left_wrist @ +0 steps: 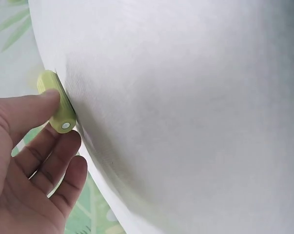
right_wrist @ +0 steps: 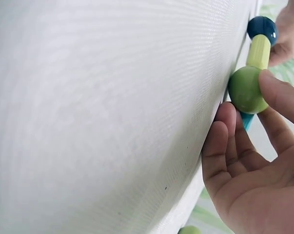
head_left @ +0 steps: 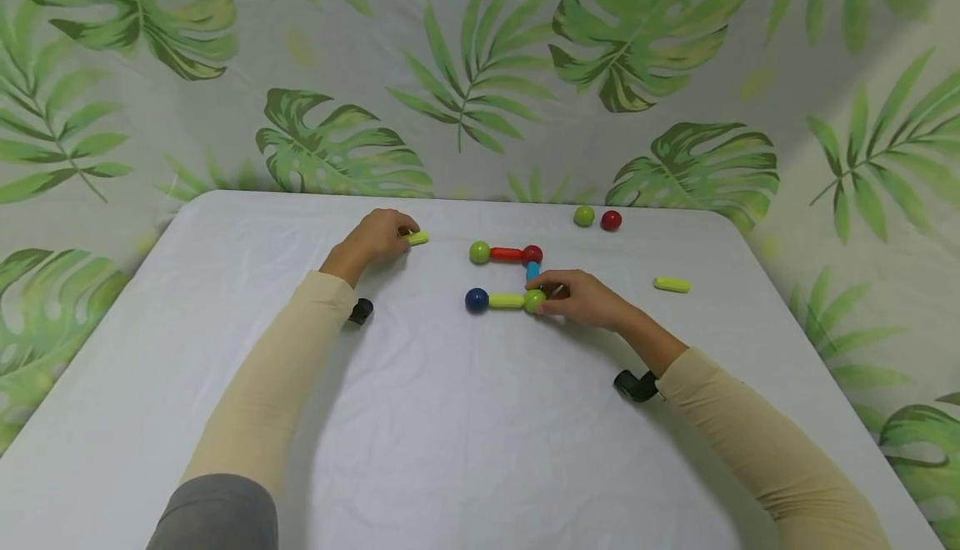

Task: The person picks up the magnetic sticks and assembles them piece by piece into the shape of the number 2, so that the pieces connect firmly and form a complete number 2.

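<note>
At the back left of the table, my left hand pinches a yellow-green magnetic rod between thumb and fingers. A pale metal dot shows on the rod's near end. My right hand holds the green ball at the front right corner of a joined shape, thumb on one side and fingers on the other. From that ball a yellow-green rod runs left to a dark blue ball. A blue rod goes back to a red ball, then a red rod leads to another green ball.
Near the far edge sit a loose green ball and a loose red ball. Another yellow-green rod lies to the right of my right hand. A white cloth covers the table, with a leaf-print curtain behind.
</note>
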Tool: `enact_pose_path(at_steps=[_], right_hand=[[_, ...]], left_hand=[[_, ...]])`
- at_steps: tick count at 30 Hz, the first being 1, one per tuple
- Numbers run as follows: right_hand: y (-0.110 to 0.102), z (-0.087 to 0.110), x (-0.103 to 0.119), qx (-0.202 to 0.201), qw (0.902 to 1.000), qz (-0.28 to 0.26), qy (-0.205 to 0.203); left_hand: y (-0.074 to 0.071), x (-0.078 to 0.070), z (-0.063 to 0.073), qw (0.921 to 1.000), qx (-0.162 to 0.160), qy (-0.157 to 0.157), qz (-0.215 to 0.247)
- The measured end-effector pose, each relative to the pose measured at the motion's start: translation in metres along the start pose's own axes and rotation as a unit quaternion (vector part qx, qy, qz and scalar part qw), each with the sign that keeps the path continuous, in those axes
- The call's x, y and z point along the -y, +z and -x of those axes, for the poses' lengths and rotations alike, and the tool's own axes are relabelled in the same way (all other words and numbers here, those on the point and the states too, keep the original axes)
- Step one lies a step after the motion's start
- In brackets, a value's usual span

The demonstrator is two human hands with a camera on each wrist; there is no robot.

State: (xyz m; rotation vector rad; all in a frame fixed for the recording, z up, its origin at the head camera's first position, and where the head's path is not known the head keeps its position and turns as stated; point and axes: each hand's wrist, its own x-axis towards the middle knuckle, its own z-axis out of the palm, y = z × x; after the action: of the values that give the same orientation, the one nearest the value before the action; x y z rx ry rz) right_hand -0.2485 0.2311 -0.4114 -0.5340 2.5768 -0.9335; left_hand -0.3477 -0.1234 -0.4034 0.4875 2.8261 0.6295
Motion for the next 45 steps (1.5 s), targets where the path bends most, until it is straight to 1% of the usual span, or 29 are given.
enact_pose_path(at_steps=[3, 6, 10, 13, 17, 20, 26, 30, 32, 34, 36, 37, 39, 41, 43, 45], right_hand=[[0.001, 0.0, -0.001, 0.002, 1.0, -0.002, -0.001], [0.002, 0.0, -0.002, 0.002, 1.0, -0.004, -0.002], [0.001, 0.0, -0.001, 0.003, 1.0, -0.002, 0.0], [0.0, 0.0, 0.0, 0.003, 1.0, 0.002, 0.001], [-0.002, 0.0, 0.001, 0.005, 1.0, 0.005, 0.006], [-0.003, 0.0, 0.002, 0.005, 1.0, 0.003, 0.008], [-0.003, 0.0, 0.001, 0.006, 1.0, 0.004, 0.004], [-0.003, 0.0, 0.003, 0.005, 1.0, 0.007, -0.001], [-0.002, 0.001, 0.003, 0.004, 1.0, 0.007, 0.0], [-0.002, 0.001, 0.002, 0.005, 1.0, 0.006, 0.0], [-0.002, 0.001, 0.002, 0.007, 1.0, 0.003, 0.0], [-0.001, 0.001, 0.002, 0.009, 1.0, 0.002, -0.002], [-0.001, 0.0, 0.002, 0.011, 0.9999, 0.0, -0.006], [-0.001, 0.0, 0.002, 0.009, 0.9999, 0.001, -0.008], [-0.001, -0.001, 0.002, 0.005, 1.0, 0.003, -0.006], [-0.002, 0.0, 0.001, 0.004, 1.0, 0.003, -0.004]], left_hand=[[0.001, -0.002, 0.002, 1.0, -0.001, 0.004, 0.005], [0.001, -0.005, 0.004, 0.9999, 0.004, 0.01, 0.001], [0.001, -0.008, 0.007, 0.9986, 0.03, 0.028, -0.035], [-0.002, -0.01, 0.011, 0.996, 0.057, 0.028, -0.062], [-0.005, -0.012, 0.019, 0.9937, 0.076, 0.024, -0.079], [-0.005, -0.012, 0.024, 0.9933, 0.075, 0.033, -0.081], [-0.003, -0.008, 0.032, 0.9938, 0.071, 0.054, -0.067], [-0.002, -0.006, 0.035, 0.9946, 0.063, 0.062, -0.054], [-0.001, -0.006, 0.036, 0.9953, 0.061, 0.064, -0.038], [0.002, -0.007, 0.038, 0.9955, 0.062, 0.07, -0.01], [0.004, -0.01, 0.044, 0.994, 0.064, 0.082, 0.033], [0.005, -0.012, 0.048, 0.992, 0.066, 0.09, 0.058], [0.008, -0.017, 0.058, 0.9846, 0.074, 0.11, 0.114], [0.011, -0.025, 0.069, 0.9733, 0.087, 0.125, 0.172], [0.016, -0.033, 0.079, 0.9597, 0.103, 0.13, 0.227], [0.022, -0.04, 0.086, 0.9465, 0.115, 0.123, 0.275]])
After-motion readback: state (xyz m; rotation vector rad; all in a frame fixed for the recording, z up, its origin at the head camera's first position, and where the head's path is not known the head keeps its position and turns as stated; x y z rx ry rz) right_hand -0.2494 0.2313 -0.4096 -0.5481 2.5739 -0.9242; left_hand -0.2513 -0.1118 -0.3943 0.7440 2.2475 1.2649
